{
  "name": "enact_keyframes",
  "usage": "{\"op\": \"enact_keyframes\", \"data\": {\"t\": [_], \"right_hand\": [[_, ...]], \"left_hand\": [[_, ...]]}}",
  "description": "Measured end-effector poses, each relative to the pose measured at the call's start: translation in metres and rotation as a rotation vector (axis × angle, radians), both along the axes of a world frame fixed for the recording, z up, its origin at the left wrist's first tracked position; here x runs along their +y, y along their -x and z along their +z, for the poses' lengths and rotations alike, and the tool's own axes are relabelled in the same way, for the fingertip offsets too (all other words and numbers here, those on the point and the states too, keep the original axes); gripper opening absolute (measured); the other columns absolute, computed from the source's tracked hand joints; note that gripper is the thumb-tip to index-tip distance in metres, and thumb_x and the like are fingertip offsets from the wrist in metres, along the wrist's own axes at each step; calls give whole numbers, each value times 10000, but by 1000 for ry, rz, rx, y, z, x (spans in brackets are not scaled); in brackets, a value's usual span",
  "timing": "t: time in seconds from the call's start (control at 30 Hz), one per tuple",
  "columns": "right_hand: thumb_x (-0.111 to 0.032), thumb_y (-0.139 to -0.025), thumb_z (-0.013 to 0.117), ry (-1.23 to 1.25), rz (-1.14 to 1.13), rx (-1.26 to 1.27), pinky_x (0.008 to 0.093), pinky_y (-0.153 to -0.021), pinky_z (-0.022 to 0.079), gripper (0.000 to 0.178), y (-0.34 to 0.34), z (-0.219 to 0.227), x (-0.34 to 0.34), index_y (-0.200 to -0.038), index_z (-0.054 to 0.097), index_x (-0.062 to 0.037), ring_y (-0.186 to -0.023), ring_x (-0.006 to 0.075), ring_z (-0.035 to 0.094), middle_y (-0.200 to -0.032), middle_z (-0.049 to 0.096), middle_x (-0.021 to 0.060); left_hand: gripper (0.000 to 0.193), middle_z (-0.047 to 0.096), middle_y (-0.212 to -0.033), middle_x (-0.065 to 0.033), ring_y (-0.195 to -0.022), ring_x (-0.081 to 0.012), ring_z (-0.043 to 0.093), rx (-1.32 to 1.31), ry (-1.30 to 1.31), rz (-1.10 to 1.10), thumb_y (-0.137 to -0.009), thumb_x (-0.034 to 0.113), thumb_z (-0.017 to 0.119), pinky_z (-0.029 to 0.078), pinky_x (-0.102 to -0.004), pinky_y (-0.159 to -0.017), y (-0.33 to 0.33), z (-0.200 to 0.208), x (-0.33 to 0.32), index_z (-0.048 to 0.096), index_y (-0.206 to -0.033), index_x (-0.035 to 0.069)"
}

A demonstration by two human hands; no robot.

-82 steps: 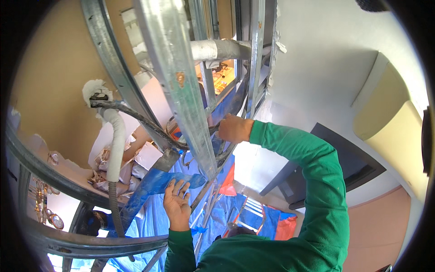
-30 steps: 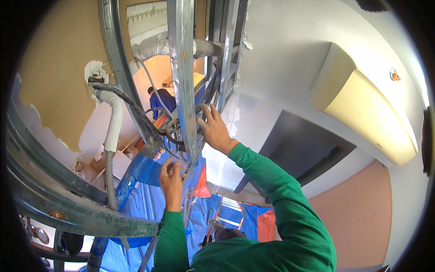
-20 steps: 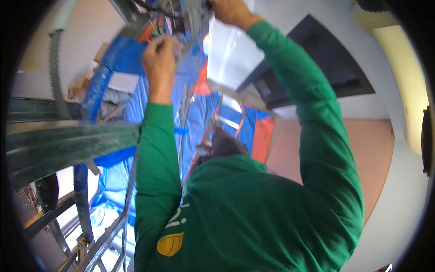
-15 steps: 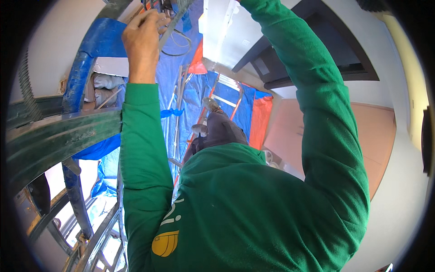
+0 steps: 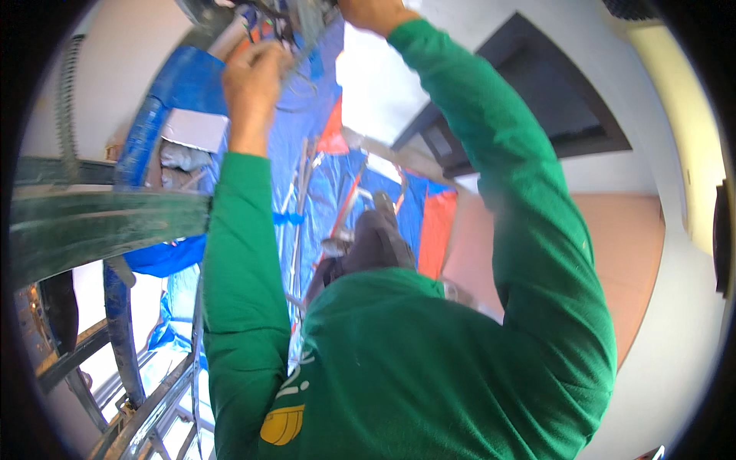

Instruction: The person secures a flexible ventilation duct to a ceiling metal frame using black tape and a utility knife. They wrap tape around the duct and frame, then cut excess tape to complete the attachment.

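Both my arms reach up toward the top edge in green sleeves. My left hand (image 5: pixel 257 77) is closed, its fingers blurred, around a narrow grey strip (image 5: pixel 304 54) that slants up to the right. My right hand (image 5: pixel 376 11) is higher up and cut off by the top edge; its fingers are out of sight. Between the hands, a cluster of dark and grey parts (image 5: pixel 284 17) with orange-red bits is too smeared to name. A thin cable loop (image 5: pixel 301 98) hangs below the strip.
A green metal beam (image 5: pixel 107 230) ends against my left sleeve. Blue wrapping (image 5: pixel 180 84) covers a frame behind my left hand. Below are blue tarp (image 5: pixel 326 180), an orange-railed ladder (image 5: pixel 349 203) and my legs (image 5: pixel 373 238). A dark-framed recess (image 5: pixel 537 92) lies beyond my right arm.
My right hand has come into view at the top edge, moving left and down. My left hand has shifted slightly down and right, still at the grey strip. The whole view has tilted a little.
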State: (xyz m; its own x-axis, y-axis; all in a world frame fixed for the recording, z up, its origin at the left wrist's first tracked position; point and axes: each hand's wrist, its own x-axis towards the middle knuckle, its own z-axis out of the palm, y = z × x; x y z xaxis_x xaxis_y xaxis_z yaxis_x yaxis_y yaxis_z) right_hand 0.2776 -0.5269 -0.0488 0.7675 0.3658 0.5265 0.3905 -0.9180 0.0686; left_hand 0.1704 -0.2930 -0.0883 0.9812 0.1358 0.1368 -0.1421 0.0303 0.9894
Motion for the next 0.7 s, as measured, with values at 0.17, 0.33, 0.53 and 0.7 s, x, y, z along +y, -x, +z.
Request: {"op": "enact_keyframes", "data": {"t": [0.17, 0.33, 0.53, 0.7], "right_hand": [[-169, -984, 655, 13, -8, 4, 528, -709, 657, 421, 2, -8, -1, -1401, 608, -207, -918, 437, 796, -1516, 555, 311], [-108, -978, 655, -25, -16, -17, 523, -720, 661, 449, -2, -18, -4, -1421, 607, -169, -962, 429, 794, -1509, 552, 292], [-162, -962, 678, -47, -39, -32, 499, -720, 659, 325, 1, -15, -1, -1283, 626, -176, -1009, 413, 784, -1529, 552, 336], [-159, -950, 687, -50, -43, 36, 495, -726, 665, 344, 4, -9, 2, -1287, 621, -178, -1055, 416, 777, -1547, 539, 341]], "left_hand": [[143, 788, -941, -41, -888, -117, 710, -115, -225, 12, -998, 114, 717, 577, -307, -800, 5, -3, -8, 814, -1025, 12], [193, 797, -927, -68, -858, -153, 728, 44, -93, 93, -974, 147, 731, 586, -329, -799, 1, -12, -17, 821, -1052, -5], [187, 763, -939, -38, -839, -116, 688, 60, -86, 74, -992, 121, 727, 567, -291, -760, 3, -13, -15, 795, -1077, -31], [179, 786, -940, -53, -827, -128, 708, 64, -165, 83, -981, 118, 745, 562, -290, -749, 2, -12, -16, 808, -1066, -27]]}}
